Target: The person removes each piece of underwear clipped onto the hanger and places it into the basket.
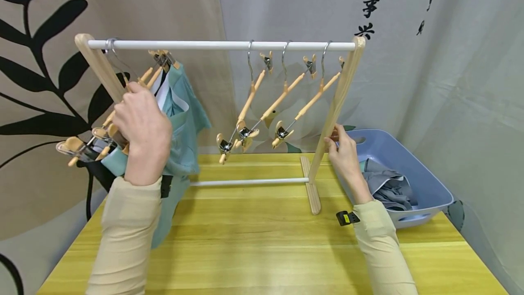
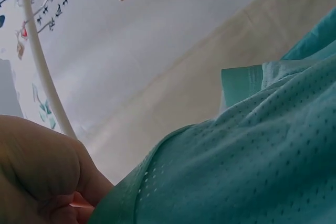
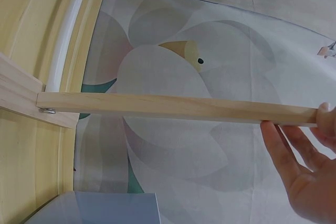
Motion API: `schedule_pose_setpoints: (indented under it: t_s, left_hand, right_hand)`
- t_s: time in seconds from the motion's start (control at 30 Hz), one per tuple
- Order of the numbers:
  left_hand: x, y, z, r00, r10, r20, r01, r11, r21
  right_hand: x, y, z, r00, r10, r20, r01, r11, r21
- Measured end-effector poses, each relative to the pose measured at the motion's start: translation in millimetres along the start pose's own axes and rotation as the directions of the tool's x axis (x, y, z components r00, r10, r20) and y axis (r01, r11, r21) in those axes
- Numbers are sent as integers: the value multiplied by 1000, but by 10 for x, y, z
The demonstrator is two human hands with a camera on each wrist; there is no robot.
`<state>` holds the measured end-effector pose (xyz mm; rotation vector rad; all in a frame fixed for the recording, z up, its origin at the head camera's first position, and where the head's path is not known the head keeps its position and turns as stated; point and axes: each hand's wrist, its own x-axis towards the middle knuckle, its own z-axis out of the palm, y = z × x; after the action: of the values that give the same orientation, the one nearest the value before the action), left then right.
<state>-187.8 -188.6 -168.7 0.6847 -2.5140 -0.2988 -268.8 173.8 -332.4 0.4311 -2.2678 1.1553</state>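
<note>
My yellow wood-grain worktop [image 1: 245,249] spreads before me. The drying rack [image 1: 196,45] stands across it, its lower rail near the back edge, its left post [image 1: 101,68] and right post [image 1: 340,94] tilted. At the worktop's back right corner sits my blue basket [image 1: 430,190]. A teal garment [image 1: 182,135] hangs from the rack's left end, over the worktop's left side. Grey cloth [image 1: 389,190] lies crumpled in the basket. Three bare hangers [image 1: 283,96] hang towards the rack's right end. My left hand [image 1: 141,126] is beside the left post and the teal garment; its fingertips are hidden, so I cannot tell what it grips. My right hand [image 1: 347,156] pinches the right post between thumb and fingers.
</note>
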Motion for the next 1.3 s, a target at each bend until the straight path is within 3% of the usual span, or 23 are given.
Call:
schedule_pose_setpoints:
  t_s: [0.27, 0.53, 0.77, 1.1, 1.3]
  left_hand:
    - [23, 0, 22, 1000, 3, 8, -2, 997, -82]
    - [7, 49, -34, 999, -15, 44, 12, 998, 65]
    - [-28, 70, -88, 999, 32, 40, -39, 983, 179]
    - [-29, 117, -143, 997, 62, 34, -67, 980, 187]
    - [-12, 153, -138, 998, 37, 46, -43, 987, 152]
  right_hand:
    - [-10, -3, 4, 1000, 0, -4, 0, 1000, -3]
    - [0, 1, 7, 1000, 5, -2, -5, 1000, 27]
    - [-1, 1, 11, 1000, 10, 1, -10, 999, 32]
    - [-12, 8, 12, 1000, 5, 4, -5, 999, 46]
    - [1, 17, 10, 1000, 2, 1, -2, 999, 35]
